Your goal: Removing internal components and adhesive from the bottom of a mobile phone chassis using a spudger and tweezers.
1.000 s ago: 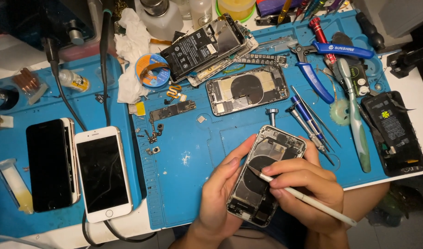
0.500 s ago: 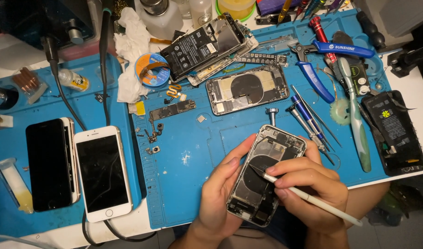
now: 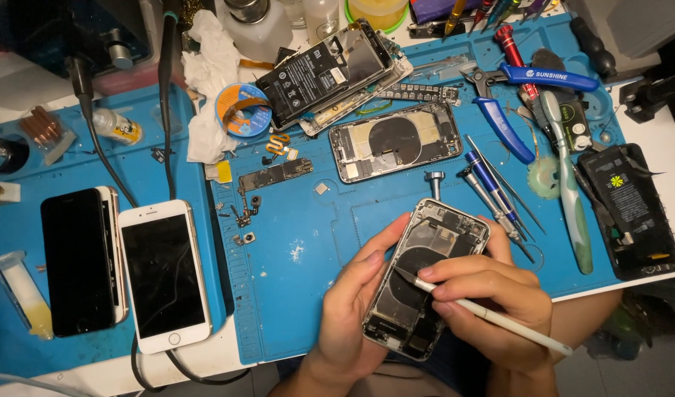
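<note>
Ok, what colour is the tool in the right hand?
White, with a grey tip: the tool, head view, right hand.

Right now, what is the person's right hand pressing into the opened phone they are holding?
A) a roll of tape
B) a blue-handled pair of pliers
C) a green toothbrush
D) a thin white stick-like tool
D: the right hand pinches a thin white tool whose tip rests on the dark round coil inside the opened phone, which the left hand steadies.

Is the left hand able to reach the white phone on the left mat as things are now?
Probably not right away: the left hand is holding the opened phone. The mat between it and the white phone looks free of obstacles, so only the occupied grip hinders it.
</note>
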